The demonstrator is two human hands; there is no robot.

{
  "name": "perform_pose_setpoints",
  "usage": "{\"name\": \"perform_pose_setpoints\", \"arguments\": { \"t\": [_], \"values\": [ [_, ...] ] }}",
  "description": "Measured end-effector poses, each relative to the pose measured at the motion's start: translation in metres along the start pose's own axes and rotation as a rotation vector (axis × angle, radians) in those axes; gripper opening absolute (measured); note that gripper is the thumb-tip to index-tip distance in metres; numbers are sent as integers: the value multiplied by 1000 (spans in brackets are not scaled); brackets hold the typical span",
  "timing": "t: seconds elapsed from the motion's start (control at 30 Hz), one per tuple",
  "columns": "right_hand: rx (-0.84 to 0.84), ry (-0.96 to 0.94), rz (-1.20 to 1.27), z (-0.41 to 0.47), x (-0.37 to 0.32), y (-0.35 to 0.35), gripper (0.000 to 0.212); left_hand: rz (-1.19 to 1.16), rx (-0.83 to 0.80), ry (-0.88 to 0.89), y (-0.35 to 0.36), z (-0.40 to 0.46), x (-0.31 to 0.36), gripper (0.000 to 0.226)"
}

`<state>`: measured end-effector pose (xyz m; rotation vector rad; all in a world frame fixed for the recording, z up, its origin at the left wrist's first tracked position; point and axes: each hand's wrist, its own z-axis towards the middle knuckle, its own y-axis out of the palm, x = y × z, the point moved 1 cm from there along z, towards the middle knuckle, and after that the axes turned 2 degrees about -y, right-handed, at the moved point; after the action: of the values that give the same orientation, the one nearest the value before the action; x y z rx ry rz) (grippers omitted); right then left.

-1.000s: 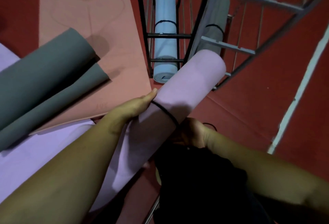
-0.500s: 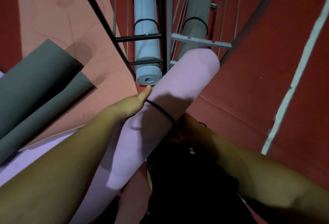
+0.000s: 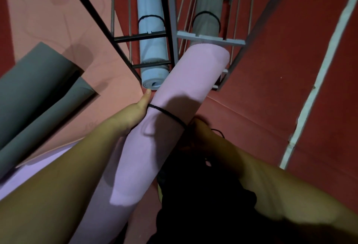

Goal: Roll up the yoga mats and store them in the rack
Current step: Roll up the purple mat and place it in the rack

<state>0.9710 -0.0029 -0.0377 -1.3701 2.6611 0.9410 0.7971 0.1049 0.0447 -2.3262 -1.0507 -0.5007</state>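
Observation:
A rolled lilac yoga mat [image 3: 182, 96] with a black elastic band [image 3: 166, 113] round it slants up toward the racks. My left hand [image 3: 133, 112] grips its left side at the band, thumb pointing up. My right hand [image 3: 197, 129] holds it from the right and underneath, mostly hidden in shadow. The mat's far end overlaps the front of the grey rack [image 3: 209, 39]. A banded light-blue rolled mat [image 3: 152, 36] lies in the black rack [image 3: 93, 7], and a banded grey rolled mat [image 3: 208, 11] in the grey rack.
A partly rolled dark grey mat [image 3: 33, 92] lies on a flat salmon mat [image 3: 64, 20] at left. Another lilac mat [image 3: 29, 176] lies flat at lower left. The floor is red with a white line [image 3: 317, 81] at right. My dark clothing [image 3: 193, 195] fills the bottom centre.
The view has swung so both racks stand more squarely ahead and closer. The lilac roll has been carried forward, its end now over the grey rack's front. Both hands keep their hold.

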Motion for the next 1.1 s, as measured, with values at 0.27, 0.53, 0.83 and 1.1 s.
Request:
{"name": "perform_pose_setpoints", "arguments": {
  "t": [0.27,0.53,0.83,1.1],
  "values": [
    [243,-298,70,1,-54,1,41,-223,-64,127,16,23,42,63],
    [270,-517,265,16,-101,-11,55,-52,-157,45,21,38,6,80],
    [339,-525,-313,13,-14,-15,63,213,96,233,56,33,-12,104],
    [105,-461,6,14,-45,-12,86,117,77,415,43,19,21,86]
  ]
}}
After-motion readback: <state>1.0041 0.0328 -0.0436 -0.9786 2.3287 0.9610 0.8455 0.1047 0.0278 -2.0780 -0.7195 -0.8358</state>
